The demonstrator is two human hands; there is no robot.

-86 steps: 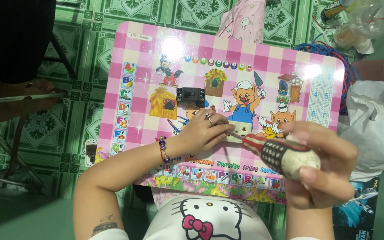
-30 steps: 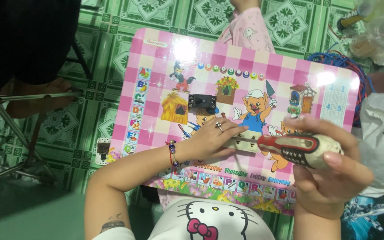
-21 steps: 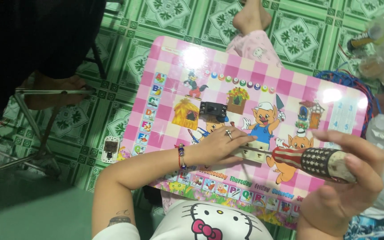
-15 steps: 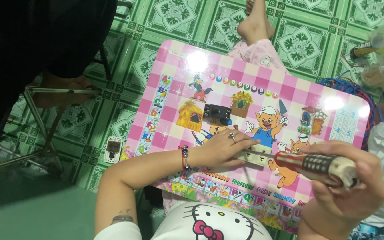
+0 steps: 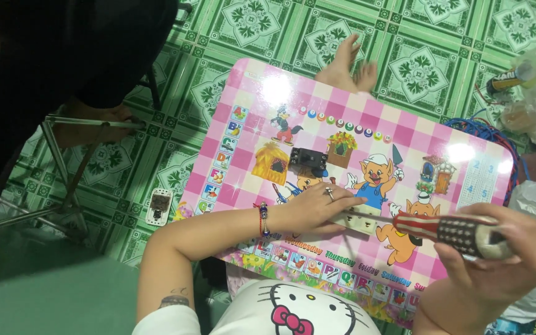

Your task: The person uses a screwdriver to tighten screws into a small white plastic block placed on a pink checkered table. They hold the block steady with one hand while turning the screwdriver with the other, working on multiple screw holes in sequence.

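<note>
Small cream plastic part (image 5: 356,220) pinned flat on pink cartoon table (image 5: 243,139) under left hand (image 5: 311,208), fingers spread. Screwdriver (image 5: 451,228) gripped by right hand (image 5: 488,273), closed round ribbed handle. Part judged light, rigid, slippery; best held at edges.

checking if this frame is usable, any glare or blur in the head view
Head view: bright glare spots wash out the pink checked board near its top left and by its right edge; the bare foot beyond the board is motion-smeared; the right hand and screwdriver look soft, close to the lens; the left hand and the cartoon prints are fairly sharp; lighting is even, shadows faint.
</note>
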